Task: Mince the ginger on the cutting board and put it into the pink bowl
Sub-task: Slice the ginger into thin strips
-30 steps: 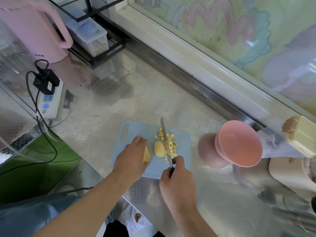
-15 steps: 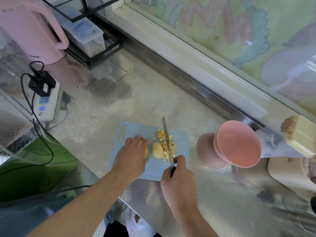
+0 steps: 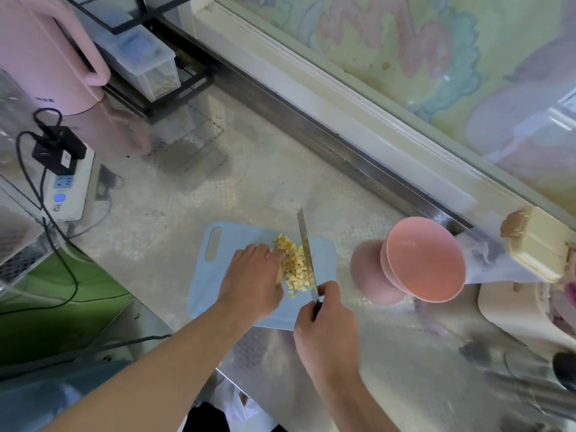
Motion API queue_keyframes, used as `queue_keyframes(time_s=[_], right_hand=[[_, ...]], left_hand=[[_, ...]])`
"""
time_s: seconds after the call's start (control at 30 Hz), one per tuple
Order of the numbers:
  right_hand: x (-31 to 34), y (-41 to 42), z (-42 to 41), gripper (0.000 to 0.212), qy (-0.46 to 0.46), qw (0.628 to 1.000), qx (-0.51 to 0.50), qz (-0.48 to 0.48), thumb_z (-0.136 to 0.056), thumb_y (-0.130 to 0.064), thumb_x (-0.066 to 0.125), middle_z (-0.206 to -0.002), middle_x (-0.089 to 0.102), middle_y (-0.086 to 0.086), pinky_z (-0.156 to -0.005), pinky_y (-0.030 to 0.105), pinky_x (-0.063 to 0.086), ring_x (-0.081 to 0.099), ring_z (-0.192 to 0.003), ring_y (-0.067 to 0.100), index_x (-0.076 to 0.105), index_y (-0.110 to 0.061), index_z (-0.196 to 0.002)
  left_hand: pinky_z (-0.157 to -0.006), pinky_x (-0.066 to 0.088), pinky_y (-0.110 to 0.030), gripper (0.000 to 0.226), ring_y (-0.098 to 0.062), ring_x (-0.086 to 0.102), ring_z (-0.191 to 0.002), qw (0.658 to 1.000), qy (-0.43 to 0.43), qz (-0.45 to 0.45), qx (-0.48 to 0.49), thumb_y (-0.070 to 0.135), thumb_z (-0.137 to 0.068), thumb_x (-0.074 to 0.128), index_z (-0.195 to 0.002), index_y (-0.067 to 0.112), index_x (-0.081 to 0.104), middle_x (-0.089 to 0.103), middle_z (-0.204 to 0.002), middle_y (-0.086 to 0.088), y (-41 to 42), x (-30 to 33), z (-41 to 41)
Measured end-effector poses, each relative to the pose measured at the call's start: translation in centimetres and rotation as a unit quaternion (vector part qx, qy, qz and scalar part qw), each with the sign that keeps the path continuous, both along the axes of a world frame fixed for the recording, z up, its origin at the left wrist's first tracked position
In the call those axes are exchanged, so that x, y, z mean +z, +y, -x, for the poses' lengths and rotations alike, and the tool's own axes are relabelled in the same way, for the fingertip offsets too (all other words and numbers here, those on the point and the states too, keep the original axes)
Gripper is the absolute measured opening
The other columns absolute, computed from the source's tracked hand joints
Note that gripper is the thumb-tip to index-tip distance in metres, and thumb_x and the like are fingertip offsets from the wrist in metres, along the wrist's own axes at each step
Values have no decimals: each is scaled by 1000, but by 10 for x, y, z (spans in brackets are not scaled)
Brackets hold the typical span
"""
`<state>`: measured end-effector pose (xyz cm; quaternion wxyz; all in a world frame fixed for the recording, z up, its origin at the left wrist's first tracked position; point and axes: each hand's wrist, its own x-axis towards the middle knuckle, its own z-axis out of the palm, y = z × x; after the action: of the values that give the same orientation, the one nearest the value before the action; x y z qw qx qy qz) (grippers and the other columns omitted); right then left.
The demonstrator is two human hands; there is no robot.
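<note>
**Ginger diced on the blue board, knife at its right edge**

While the diced ginger [image 3: 293,263] lies in a loose yellow heap near the middle of the light blue cutting board [image 3: 218,294], the left hand [image 3: 252,282] rests palm down just left of it, fingers curled and touching the pieces. Right of the heap, the knife [image 3: 307,257] stands edge-down with its tip pointing far, its handle gripped in the closed right hand [image 3: 327,325]. Further right on the counter [image 3: 193,198], apart from the board, sits the empty pink bowl [image 3: 424,260].
</note>
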<state>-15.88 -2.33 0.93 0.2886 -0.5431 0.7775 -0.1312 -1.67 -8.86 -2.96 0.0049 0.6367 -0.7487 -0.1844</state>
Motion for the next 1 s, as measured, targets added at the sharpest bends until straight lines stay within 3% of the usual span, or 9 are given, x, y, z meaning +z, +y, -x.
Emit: queue_keyframes(time_s=[0.13, 0.23, 0.33, 0.43, 0.6, 0.73, 0.83, 0.9, 1.0], right_hand=[[-2, 0, -2, 16, -6, 1000, 2, -3, -89, -18, 43, -61, 59, -2, -46, 32, 33, 58, -56, 23, 39, -30, -99], [-2, 0, -3, 16, -3, 1000, 6, -1, -89, -19, 43, -62, 60, -2, -47, 32, 35, 59, -58, 23, 39, -31, -100], [0, 1, -4, 16, -1, 1000, 12, -2, -90, -18, 43, -61, 59, -2, -45, 32, 33, 58, -57, 21, 40, -29, -101], [1, 2, -6, 16, -5, 1000, 15, -2, -91, -17, 43, -60, 58, -1, -45, 32, 30, 57, -56, 21, 42, -27, -103], [-1, 3, -17, 14, -25, 999, 26, -2, -90, -17, 43, -57, 57, 0, -44, 35, 33, 56, -53, 22, 40, -29, -97], [-6, 6, -29, 15, -68, 997, 38, -24, -90, -15, 42, -57, 55, 0, -45, 35, 34, 51, -50, 19, 42, -29, -96], [-10, 6, -35, 17, -91, 994, 48, -36, -90, -14, 44, -55, 52, 1, -44, 32, 31, 45, -47, 16, 45, -28, -98], [-12, 7, -37, 15, -97, 993, 52, -44, -90, -14, 44, -56, 52, 2, -44, 31, 30, 44, -47, 16, 46, -27, -98], [-13, 8, -37, 14, -95, 993, 53, -51, -90, -14, 44, -56, 52, 1, -43, 29, 29, 44, -47, 16, 45, -27, -95]], left_hand=[[-87, 42, -34, 22, -21, 55, -96, 998, 35, 17, 54, 29, -92, 56, -113, 23, 57, 58, -97, 5, 6, 0, -9], [-75, 51, -36, 8, -18, 59, -85, 981, 125, -5, 145, 27, -93, 59, -100, 28, 57, 60, -90, 10, 6, 1, -17], [-62, 57, -39, 6, -11, 62, -70, 931, 251, -32, 264, 29, -96, 63, -93, 33, 59, 65, -79, 9, 5, 6, -25], [-56, 53, -26, 12, -8, 61, -66, 880, 348, -33, 322, 26, -95, 68, -97, 38, 65, 65, -74, 9, 11, 8, -35], [-56, 46, -14, 22, -11, 68, -73, 834, 405, -30, 372, 27, -94, 70, -106, 46, 70, 69, -85, 9, 26, 3, -46], [-61, 47, -10, 20, -1, 66, -75, 877, 336, -29, 341, 26, -95, 68, -108, 41, 67, 68, -91, 9, 42, -8, -48], [-78, 58, -34, 25, -7, 65, -83, 923, 259, -14, 282, 29, -96, 64, -119, 38, 61, 60, -103, 11, 48, -13, -50], [-81, 59, -40, 35, -10, 65, -90, 939, 226, -21, 259, 30, -96, 63, -129, 34, 55, 51, -121, 10, 48, -10, -50], [-75, 57, -33, 66, -14, 64, -95, 968, 166, -48, 182, 30, -89, 71, -146, 32, 37, 33, -143, 11, 49, -7, -51]])
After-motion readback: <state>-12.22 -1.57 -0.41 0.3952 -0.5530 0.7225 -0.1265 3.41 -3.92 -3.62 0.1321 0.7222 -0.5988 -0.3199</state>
